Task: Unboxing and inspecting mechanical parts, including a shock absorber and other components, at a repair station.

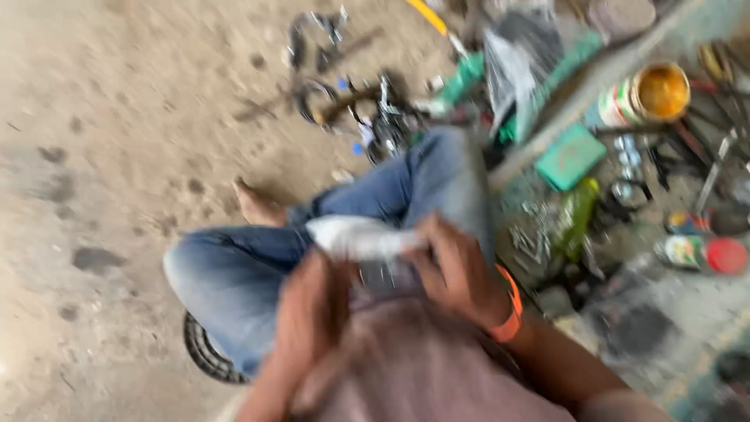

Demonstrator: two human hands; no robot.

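Note:
The picture is blurred by motion. I sit cross-legged in blue jeans on a dusty floor. Both hands meet over my lap on a pale, whitish rag-like object. My right hand, with an orange band on the wrist, grips its right end. My left hand lies at its lower left side, fingers curled toward it; the contact is too smeared to make out. Something small and metallic shows just below the pale object, between the hands.
A black tyre lies under my left knee. Ahead sits a tangle of dark parts. To the right: an open tin of yellow grease, a green box, loose bolts, a red-capped container, scattered tools.

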